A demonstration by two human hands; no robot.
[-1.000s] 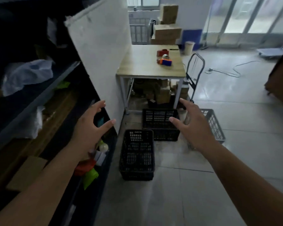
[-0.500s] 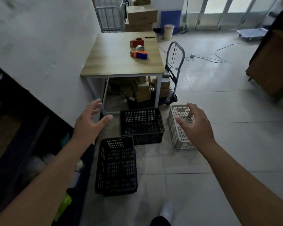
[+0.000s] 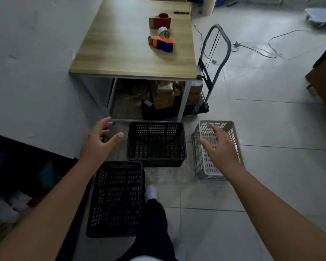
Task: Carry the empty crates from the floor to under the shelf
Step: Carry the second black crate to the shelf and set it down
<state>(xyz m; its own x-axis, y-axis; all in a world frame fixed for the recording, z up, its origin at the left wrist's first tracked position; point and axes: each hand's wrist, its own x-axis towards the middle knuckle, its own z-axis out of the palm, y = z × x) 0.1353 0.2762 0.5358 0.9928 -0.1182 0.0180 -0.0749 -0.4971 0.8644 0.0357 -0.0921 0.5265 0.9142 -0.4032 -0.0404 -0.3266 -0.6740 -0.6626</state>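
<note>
Three empty perforated crates stand on the tiled floor. A black crate sits in front of the table. A second black crate lies nearer me, beside the dark shelf at the left. A grey crate stands to the right. My left hand hovers open, left of the far black crate, touching nothing. My right hand is open with spread fingers above the grey crate, hiding part of it. Whether it touches the crate's rim is unclear.
A wooden table carries tape dispensers and has cardboard boxes under it. A folding hand trolley stands at its right. A cable runs across the floor. A white panel lines the left. My leg steps forward.
I have walked closer and the view has tilted down, so the crates are nearer and larger. Both open hands have dropped toward the crates, the right one over the grey crate.
</note>
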